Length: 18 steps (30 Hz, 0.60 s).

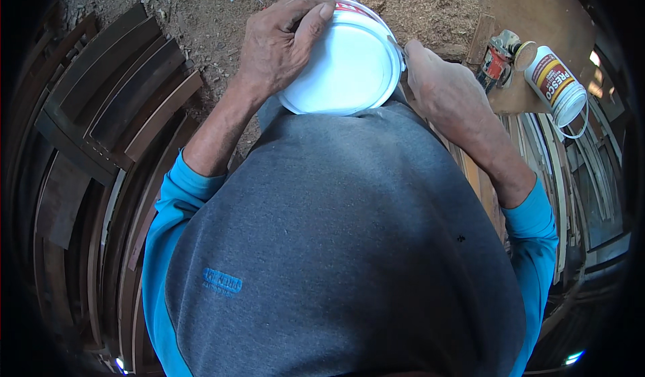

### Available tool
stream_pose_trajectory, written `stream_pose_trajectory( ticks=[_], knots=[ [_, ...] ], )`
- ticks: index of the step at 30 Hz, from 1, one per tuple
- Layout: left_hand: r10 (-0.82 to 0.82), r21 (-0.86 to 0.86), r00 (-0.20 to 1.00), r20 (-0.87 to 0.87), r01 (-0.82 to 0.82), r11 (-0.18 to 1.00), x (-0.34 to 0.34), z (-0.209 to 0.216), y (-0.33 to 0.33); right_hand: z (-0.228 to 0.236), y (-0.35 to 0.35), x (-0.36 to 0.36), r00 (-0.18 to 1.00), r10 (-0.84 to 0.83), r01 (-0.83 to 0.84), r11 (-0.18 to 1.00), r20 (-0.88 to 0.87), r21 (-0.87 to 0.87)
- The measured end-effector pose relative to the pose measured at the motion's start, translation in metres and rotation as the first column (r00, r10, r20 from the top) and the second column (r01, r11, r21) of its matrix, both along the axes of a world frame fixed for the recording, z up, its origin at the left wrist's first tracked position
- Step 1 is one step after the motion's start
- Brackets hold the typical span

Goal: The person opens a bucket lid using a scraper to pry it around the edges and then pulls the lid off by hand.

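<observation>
The white bucket (344,71) is gripped at its upper left rim by the left hand (277,46), with the thumb laid along the edge. The right hand (445,85) is set just beside the opposite rim, its fingers curled; whether anything is grasped in it cannot be told. Between the two hands the bucket is tilted, its flat round end turned toward the grey shirt (336,229). Farther right, a red power tool (496,65) and a second bucket (555,81) are seen near a brown board (531,8). Curved wooden pieces (107,102) are stacked at left.
</observation>
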<state>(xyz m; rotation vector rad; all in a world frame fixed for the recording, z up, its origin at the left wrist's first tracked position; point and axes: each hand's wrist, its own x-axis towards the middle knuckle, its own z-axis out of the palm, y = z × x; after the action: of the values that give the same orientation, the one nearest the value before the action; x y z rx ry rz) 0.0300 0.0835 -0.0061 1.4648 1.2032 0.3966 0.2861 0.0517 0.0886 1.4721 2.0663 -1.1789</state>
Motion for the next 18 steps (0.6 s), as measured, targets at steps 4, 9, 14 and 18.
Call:
stream_pose_trajectory(
  ticks=[4, 9, 14, 18],
  knots=[
    [0.002, -0.018, 1.0, -0.001, -0.002, 1.0, -0.002, -0.001, 0.001, -0.005, -0.006, -0.007, 0.995, -0.103, 0.102, 0.995, -0.007, -0.016],
    [-0.016, 0.035, 1.0, 0.003, 0.016, 0.999, -0.001, -0.003, 0.002, -0.005, 0.004, -0.004, 0.985, -0.175, 0.173, 0.973, -0.002, -0.153],
    [-0.013, 0.005, 1.0, 0.015, 0.012, 1.0, -0.001, -0.002, 0.002, -0.004, 0.043, 0.004, 0.988, -0.153, 0.14, 0.925, -0.009, -0.353],
    [-0.001, 0.079, 1.0, -0.014, 0.002, 0.997, 0.002, -0.001, 0.001, -0.005, 0.03, -0.002, 0.986, -0.166, 0.164, 0.954, 0.016, -0.25]
  ],
)
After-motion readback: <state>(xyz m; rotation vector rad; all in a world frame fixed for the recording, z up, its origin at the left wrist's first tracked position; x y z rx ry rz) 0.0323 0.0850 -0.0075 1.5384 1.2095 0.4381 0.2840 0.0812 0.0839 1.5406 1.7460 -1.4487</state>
